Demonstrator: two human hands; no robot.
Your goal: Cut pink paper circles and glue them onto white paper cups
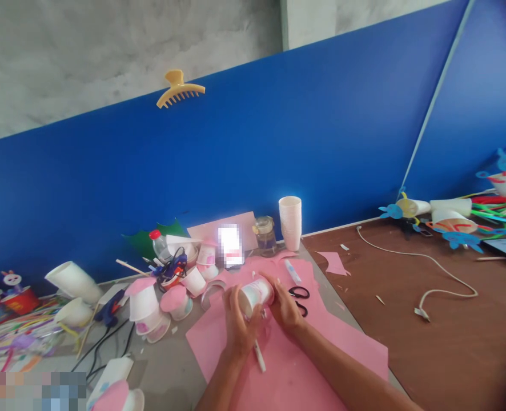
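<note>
Both hands are on the paper cup (256,292), right in the middle of the action! The left hand (239,322) curls round the near-left side, thumb below, fingers up along the wall, while the right hand (286,305) closes in on the other end, fingers reaching up past a pink edge. The cup is tipped on its side, clamped between the two, above a big pink sheet (296,365) spread over the grey tabletop (167,371). Just under the left hand, a slim white pen (259,357) pokes out, and whether the fingers have hold of it, I can't tell!

Over by the right hand, black-handled scissors (300,293) lie on the pink paper, a small white tube (293,272) just beyond them. At the back stands a tall stack of white cups (290,224), shoulder to shoulder with a lidded glass jar (265,236). Out to the left, pink-topped cups (143,302) crowd together, a blue glue gun (111,308) beside them. And on the right, a white cable (444,264) snakes across the brown tabletop (450,354)
</note>
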